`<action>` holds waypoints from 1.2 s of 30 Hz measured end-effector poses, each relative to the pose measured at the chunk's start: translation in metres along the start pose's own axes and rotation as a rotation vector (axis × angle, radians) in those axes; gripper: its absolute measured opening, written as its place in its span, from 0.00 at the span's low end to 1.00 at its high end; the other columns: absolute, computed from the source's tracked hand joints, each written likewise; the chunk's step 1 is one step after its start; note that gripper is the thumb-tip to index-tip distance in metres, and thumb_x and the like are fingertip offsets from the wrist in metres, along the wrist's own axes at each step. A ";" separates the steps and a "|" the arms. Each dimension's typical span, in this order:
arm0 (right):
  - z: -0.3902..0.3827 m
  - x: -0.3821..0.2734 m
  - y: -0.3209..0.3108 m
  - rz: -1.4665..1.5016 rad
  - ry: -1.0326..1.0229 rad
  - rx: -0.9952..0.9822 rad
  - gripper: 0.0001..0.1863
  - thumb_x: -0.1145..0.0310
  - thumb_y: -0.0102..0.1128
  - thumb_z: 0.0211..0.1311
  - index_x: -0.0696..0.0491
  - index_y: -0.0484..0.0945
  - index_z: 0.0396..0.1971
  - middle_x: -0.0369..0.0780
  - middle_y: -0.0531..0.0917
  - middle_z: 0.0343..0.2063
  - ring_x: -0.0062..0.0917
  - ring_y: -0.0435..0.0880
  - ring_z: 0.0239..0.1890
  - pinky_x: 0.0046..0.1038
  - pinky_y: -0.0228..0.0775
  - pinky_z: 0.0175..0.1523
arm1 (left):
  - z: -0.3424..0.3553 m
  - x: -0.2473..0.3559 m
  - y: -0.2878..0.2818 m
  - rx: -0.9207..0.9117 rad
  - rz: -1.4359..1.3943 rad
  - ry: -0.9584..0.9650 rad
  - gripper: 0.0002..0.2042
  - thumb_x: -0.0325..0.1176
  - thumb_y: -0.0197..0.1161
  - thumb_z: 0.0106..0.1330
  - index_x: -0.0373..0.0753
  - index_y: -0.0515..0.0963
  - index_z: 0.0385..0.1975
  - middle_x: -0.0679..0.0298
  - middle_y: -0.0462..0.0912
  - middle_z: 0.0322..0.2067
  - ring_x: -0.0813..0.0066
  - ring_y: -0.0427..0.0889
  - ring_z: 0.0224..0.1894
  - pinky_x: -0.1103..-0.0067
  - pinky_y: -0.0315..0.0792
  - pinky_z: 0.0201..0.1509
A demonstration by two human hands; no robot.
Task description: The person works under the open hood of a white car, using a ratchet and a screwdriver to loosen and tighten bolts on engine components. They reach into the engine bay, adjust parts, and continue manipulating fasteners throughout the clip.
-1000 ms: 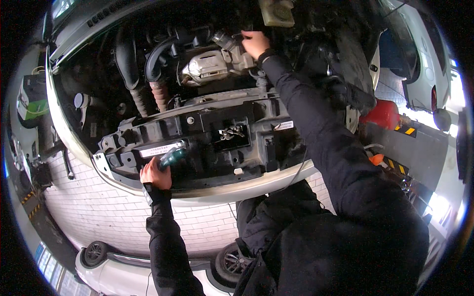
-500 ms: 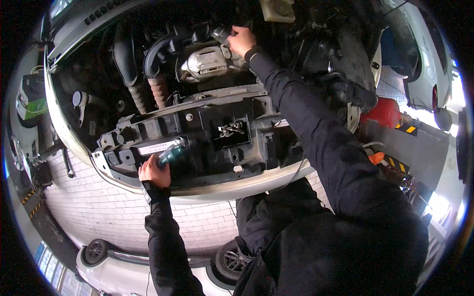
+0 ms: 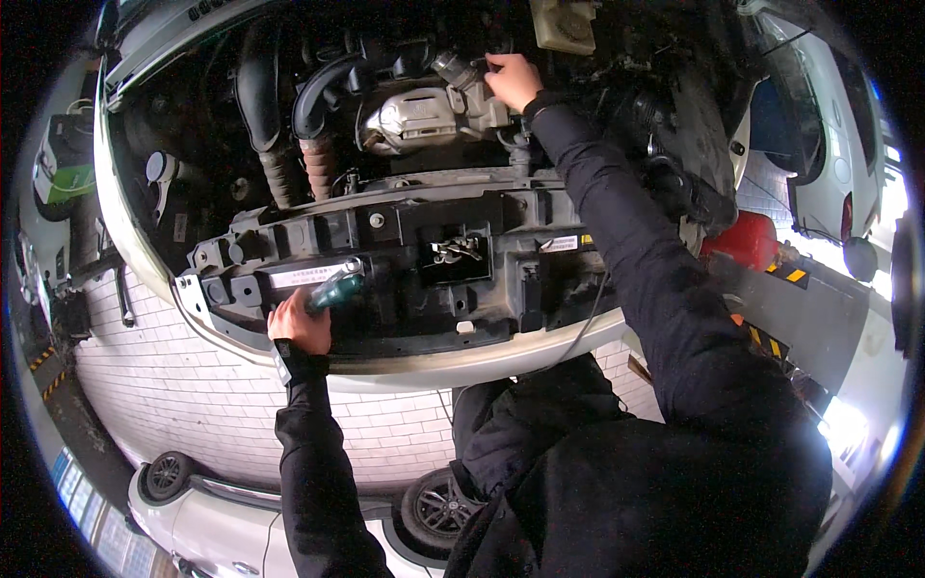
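Observation:
My left hand [image 3: 302, 323] is closed around a dark green, rounded handheld tool [image 3: 335, 291], whose exact kind I cannot make out. It is held over the black front panel [image 3: 385, 299] of an open engine bay, beside a white label [image 3: 313, 275]. Further in, my right hand [image 3: 515, 81] reaches to the engine with its fingers curled together. Whatever lies between those fingertips is hidden. A grey cylindrical fitting [image 3: 455, 69] sits just left of them, above a silver metal cover [image 3: 414, 120].
Several small metal pieces [image 3: 458, 250] lie in a square recess of the panel. Black air hoses [image 3: 258, 91] run at the left; a pale reservoir [image 3: 564, 24] is at the top. A red container [image 3: 740, 241] stands at right. A white car [image 3: 226, 525] is parked behind me.
My right hand has moved right, away from the grey cylindrical fitting. The left hand keeps the green tool in nearly the same place. The whole view has shifted slightly.

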State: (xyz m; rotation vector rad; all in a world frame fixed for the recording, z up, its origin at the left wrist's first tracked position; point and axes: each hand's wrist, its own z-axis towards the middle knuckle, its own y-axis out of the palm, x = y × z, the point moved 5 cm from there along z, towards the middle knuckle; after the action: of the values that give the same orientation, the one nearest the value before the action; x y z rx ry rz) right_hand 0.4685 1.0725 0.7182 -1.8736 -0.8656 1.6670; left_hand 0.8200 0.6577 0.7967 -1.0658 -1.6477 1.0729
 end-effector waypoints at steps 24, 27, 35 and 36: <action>0.006 -0.028 0.009 -0.011 0.045 -0.096 0.31 0.63 0.65 0.61 0.60 0.76 0.64 0.43 0.87 0.24 0.28 0.86 0.23 0.32 0.79 0.37 | 0.000 0.002 -0.003 0.023 -0.020 -0.002 0.14 0.36 0.72 0.54 0.45 0.82 0.41 0.59 0.88 0.37 0.55 0.85 0.46 0.60 0.74 0.52; 0.014 -0.020 0.027 -0.132 -0.063 0.076 0.31 0.62 0.64 0.61 0.58 0.77 0.63 0.46 0.88 0.27 0.37 0.89 0.29 0.35 0.80 0.44 | 0.001 0.002 0.000 0.006 0.006 0.000 0.14 0.36 0.72 0.53 0.44 0.82 0.40 0.59 0.88 0.37 0.55 0.85 0.45 0.61 0.74 0.52; 0.001 0.006 -0.025 -0.300 -0.023 -0.069 0.29 0.67 0.64 0.58 0.48 0.80 0.63 0.48 0.89 0.43 0.37 0.89 0.36 0.38 0.81 0.51 | 0.001 -0.003 0.001 -0.025 0.009 -0.028 0.14 0.39 0.72 0.54 0.44 0.81 0.38 0.58 0.87 0.36 0.54 0.84 0.46 0.58 0.74 0.53; 0.001 0.002 -0.033 -0.310 -0.125 -0.032 0.29 0.66 0.65 0.58 0.47 0.80 0.63 0.47 0.90 0.42 0.34 0.88 0.30 0.38 0.82 0.47 | 0.002 -0.002 0.001 -0.022 0.004 -0.026 0.14 0.39 0.72 0.54 0.44 0.81 0.38 0.58 0.87 0.36 0.54 0.84 0.46 0.58 0.74 0.53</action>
State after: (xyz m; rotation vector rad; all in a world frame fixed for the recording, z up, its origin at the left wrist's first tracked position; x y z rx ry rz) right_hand 0.4633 1.0965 0.7400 -1.5717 -1.1746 1.5947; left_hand 0.8189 0.6557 0.7948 -1.0735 -1.6823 1.0782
